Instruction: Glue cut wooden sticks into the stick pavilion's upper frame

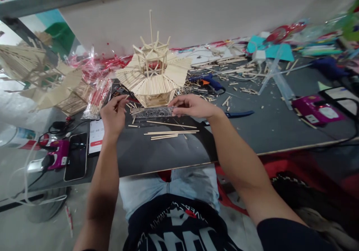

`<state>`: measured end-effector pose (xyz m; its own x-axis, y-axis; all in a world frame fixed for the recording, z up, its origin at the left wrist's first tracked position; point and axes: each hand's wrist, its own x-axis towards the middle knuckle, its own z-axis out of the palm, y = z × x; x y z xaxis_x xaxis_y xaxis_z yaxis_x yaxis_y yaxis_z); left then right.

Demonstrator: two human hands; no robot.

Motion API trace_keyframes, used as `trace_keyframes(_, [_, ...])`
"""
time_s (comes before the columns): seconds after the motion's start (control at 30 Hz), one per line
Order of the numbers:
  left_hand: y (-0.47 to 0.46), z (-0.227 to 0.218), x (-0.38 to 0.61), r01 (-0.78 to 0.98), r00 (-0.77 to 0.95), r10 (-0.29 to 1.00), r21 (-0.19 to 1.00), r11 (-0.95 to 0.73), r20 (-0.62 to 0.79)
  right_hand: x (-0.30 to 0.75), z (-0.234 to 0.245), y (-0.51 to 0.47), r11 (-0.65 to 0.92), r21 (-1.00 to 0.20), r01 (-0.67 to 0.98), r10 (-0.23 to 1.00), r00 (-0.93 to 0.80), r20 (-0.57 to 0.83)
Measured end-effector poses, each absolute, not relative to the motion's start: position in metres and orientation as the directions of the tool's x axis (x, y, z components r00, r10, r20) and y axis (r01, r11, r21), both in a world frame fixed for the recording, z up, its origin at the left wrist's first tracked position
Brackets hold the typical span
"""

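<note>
- Ruler first: a clear plastic ruler (153, 112), flat and see-through with faint printed markings, is held level just above the dark grey matte counter (266, 127), right in front of the model.
- The right hand (193, 106) is closed on the ruler's right end, fingers draped over the top.
- The left hand (113, 116) is curled up, pinching a thin wooden stick (122, 100) that pokes up and to the right. The ruler's left end is right by its fingers, but I can't tell if it's actually touching.
- Behind the ruler sits a pale wooden stick pagoda model (153, 77) with fanned roof panels of tightly packed sticks, an open lattice top and one long spike straight up.
- A few long loose wooden sticks (171, 132) lie flat on the counter below the ruler, roughly parallel.
- A blue glue gun (209, 81) lies right of the model among small offcuts.
- A glossy black phone (75, 156) lies flat near the left edge.
</note>
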<state>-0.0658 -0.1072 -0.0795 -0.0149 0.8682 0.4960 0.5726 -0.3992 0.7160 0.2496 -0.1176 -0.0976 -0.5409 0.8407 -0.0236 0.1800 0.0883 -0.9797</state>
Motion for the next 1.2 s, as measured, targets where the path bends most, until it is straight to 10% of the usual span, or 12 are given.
trace_keyframes(0.17, [-0.109, -0.085, -0.058, 0.395, 0.059, 0.947, 0.864, -0.314, 0.317, 0.252, -0.099, -0.118, 0.059, -0.980, 0.190, 0.820, -0.569, -0.061])
trace_keyframes(0.93, [-0.128, -0.093, -0.038, 0.461, 0.385, 0.869, 0.750, -0.473, 0.311, 0.251, -0.103, -0.120, 0.186, -0.952, 0.242, 0.917, -0.392, 0.080])
trace_keyframes(1.2, [-0.129, -0.101, -0.031, 0.425, 0.334, 0.884, 0.785, -0.451, 0.327, 0.241, -0.091, -0.132, 0.445, -0.652, 0.614, 0.883, -0.420, 0.207])
